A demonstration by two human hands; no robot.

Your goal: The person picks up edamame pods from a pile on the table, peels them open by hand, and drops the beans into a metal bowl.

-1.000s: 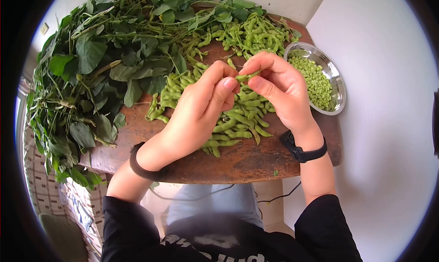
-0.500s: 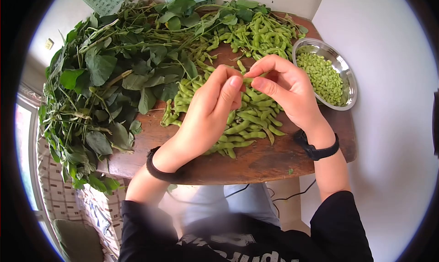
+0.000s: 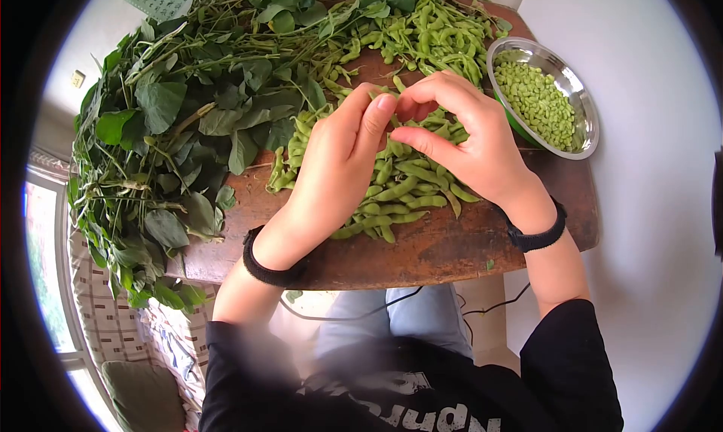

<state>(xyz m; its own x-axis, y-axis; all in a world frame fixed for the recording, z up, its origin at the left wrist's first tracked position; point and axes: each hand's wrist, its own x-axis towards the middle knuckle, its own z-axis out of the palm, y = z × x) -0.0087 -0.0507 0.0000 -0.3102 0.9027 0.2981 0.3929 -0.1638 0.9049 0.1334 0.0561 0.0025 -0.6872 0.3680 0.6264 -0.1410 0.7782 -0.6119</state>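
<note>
My left hand (image 3: 337, 155) is closed, thumb pressed to the curled fingers, pinching a green soybean pod (image 3: 394, 121) that is mostly hidden by the fingertips. Close against it, my right hand (image 3: 474, 134) bends its fingers toward the same pod, with its thumb a little lower. Both hands hover over a pile of soybean pods (image 3: 407, 189) on the wooden table (image 3: 467, 259). A steel bowl (image 3: 586, 108) at the right holds shelled green soybeans (image 3: 536, 100).
Leafy soybean stalks (image 3: 162, 104) are heaped over the table's left side and back. Another heap of pods (image 3: 433, 36) lies at the back, left of the bowl. A white wall (image 3: 648, 206) stands at the right. A dark cable (image 3: 489, 310) runs below the front edge.
The view has shifted slightly. My right hand's fingertips have come closer to my left hand, and its thumb has dropped away from its index finger. The pod is now more hidden.
</note>
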